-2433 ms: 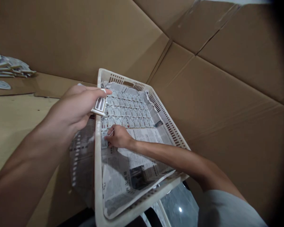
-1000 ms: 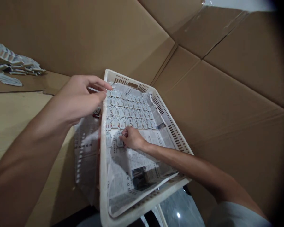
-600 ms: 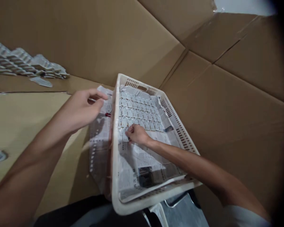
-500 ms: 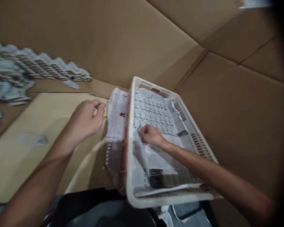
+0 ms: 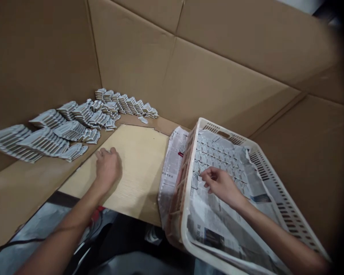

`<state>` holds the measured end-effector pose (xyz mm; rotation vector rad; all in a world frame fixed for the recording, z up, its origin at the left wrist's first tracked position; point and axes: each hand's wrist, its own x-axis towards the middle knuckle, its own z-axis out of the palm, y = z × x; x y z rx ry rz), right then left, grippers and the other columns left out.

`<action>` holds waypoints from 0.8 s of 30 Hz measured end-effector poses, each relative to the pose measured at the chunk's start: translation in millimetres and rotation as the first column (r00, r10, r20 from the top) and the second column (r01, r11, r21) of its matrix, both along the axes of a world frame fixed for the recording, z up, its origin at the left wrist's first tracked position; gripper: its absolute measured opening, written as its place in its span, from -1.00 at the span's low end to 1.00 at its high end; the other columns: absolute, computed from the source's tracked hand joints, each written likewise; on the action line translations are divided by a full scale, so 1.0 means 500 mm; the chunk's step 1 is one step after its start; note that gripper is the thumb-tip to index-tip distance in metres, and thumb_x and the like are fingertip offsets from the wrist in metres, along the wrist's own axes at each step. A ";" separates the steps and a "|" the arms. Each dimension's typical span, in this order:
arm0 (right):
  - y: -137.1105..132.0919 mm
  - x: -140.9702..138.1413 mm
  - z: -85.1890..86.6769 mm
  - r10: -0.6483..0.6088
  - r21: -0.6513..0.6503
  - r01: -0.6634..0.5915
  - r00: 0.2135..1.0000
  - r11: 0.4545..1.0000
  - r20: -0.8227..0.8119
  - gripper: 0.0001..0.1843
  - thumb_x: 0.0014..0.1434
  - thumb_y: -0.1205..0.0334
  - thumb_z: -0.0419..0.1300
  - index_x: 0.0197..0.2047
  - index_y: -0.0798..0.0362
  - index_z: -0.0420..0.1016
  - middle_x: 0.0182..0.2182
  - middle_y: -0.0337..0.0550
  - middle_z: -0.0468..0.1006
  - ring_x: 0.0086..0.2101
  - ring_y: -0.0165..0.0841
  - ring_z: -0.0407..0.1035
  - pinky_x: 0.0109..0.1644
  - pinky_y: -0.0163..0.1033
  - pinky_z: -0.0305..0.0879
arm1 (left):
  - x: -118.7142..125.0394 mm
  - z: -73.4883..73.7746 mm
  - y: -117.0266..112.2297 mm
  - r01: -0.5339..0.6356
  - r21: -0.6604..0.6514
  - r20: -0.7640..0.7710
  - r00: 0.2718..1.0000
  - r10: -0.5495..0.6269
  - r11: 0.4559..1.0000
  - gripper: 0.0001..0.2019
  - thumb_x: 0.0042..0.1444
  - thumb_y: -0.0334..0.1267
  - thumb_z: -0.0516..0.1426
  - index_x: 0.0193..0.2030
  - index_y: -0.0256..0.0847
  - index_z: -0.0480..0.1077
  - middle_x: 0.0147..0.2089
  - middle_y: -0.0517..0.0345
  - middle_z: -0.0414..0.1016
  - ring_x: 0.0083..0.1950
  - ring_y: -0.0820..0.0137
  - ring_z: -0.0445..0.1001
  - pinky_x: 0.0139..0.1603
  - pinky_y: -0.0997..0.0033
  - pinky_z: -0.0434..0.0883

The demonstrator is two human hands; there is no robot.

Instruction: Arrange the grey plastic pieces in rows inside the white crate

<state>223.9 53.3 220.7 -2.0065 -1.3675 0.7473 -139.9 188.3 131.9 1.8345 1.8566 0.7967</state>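
The left hand [image 5: 107, 166] is now curling low over the board [image 5: 140, 168], farther from the basket [image 5: 184, 229], leaving only the right hand [image 5: 220, 185] bending its narrowed fingers near the white pieces [image 5: 212, 157] lying in rows there; whether either is gripping anything, one cannot tell

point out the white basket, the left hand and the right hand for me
White basket [image 5: 185, 236]: head view, on the rim at its near left corner
Left hand [image 5: 107, 167]: head view, on the back of the hand
Right hand [image 5: 222, 186]: head view, on the back of the hand
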 end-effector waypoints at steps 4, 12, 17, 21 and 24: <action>-0.007 -0.057 0.044 0.121 0.148 -0.132 0.990 0.980 0.078 -0.76 0.33 0.01 0.23 -0.29 -0.02 0.52 -0.39 -0.08 0.54 -0.38 -0.21 0.47 -0.43 -0.17 0.42 | 0.013 0.039 0.011 0.125 -0.046 0.293 0.950 -0.107 0.991 -0.52 0.23 -0.24 0.12 0.25 -0.42 0.40 0.07 -0.39 0.58 0.15 -0.13 0.54 0.14 -0.06 0.45; 0.006 -0.187 0.129 0.206 0.009 -0.286 0.668 0.958 -0.715 -0.42 0.47 -0.25 0.00 -0.16 0.11 0.50 -0.34 -0.05 0.58 -0.43 -0.35 0.47 -0.43 -0.28 0.39 | 0.189 0.194 -0.113 0.354 0.578 0.661 0.326 -0.676 0.735 -0.59 0.24 -0.26 0.35 0.21 -0.13 0.49 0.17 -0.04 0.63 0.18 0.22 0.61 0.13 0.32 0.52; -0.019 -0.158 0.147 0.226 0.109 -0.244 0.525 0.964 -0.820 -0.80 0.32 0.13 0.30 -0.18 0.10 0.54 -0.35 -0.14 0.54 -0.36 -0.39 0.42 -0.21 -0.27 0.42 | 0.240 0.225 -0.149 0.515 0.702 0.464 0.194 -0.864 0.492 -0.33 0.21 -0.39 0.33 0.42 0.02 0.29 0.38 -0.02 0.46 0.44 0.13 0.40 0.42 0.10 0.39; -0.041 -0.065 0.141 0.158 0.110 -0.115 0.800 0.987 -0.579 -0.75 0.21 0.09 0.43 -0.31 0.06 0.51 -0.32 -0.21 0.48 -0.31 -0.40 0.34 -0.20 -0.28 0.31 | 0.238 0.216 -0.121 0.479 0.738 0.467 0.145 -0.872 0.475 -0.21 0.15 -0.27 0.35 0.49 0.06 0.19 0.44 -0.07 0.38 0.48 0.02 0.31 0.44 -0.11 0.35; -0.040 0.022 0.100 0.094 -0.059 -0.107 0.977 0.993 -0.193 -0.70 0.25 0.05 0.37 -0.38 0.08 0.52 -0.46 -0.25 0.41 -0.42 -0.41 0.24 -0.30 -0.27 0.18 | 0.218 0.183 -0.073 0.331 0.655 0.519 0.457 -0.722 0.680 -0.57 0.19 -0.27 0.29 0.21 -0.03 0.46 0.24 0.03 0.54 0.29 0.13 0.50 0.30 0.04 0.48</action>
